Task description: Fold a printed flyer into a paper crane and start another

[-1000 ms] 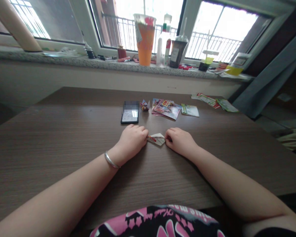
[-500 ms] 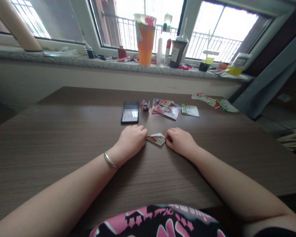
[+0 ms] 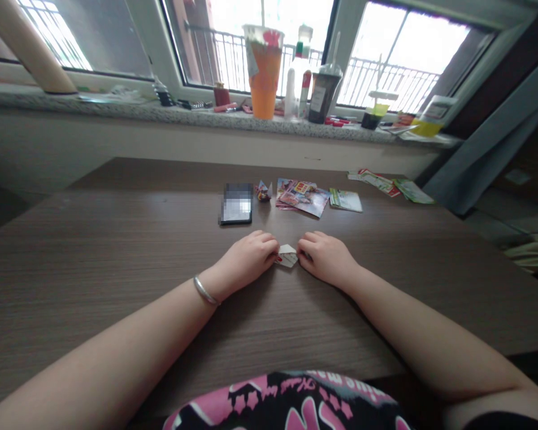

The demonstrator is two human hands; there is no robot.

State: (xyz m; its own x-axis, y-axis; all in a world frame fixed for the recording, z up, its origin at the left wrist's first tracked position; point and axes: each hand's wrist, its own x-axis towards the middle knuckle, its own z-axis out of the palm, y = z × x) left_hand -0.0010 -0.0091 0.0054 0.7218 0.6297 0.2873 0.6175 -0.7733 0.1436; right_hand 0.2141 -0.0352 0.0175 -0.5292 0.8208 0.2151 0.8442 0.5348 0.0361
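Observation:
A small folded piece of printed paper (image 3: 288,257) lies low over the table between my hands, pale with a little red print at its left. My left hand (image 3: 253,254) is closed on its left part and covers it. At the right end, the curled fingers of my right hand (image 3: 323,253) pinch the paper's edge. Just beyond the hands rests a phone (image 3: 237,205) with a lit, blurred screen. Beside the phone stands a small folded paper figure (image 3: 263,192) in several colours.
Printed sheets (image 3: 305,197) lie behind my hands, with a pale green-and-white packet (image 3: 345,200) beside them. More papers (image 3: 381,183) are at the table's far right. The windowsill (image 3: 197,116) holds a tall orange drink cup (image 3: 264,74), a dark cup (image 3: 324,94) and bottles.
My left hand has moved right, closer to my right hand, and now covers more of the folded paper. The right hand has shifted very slightly left.

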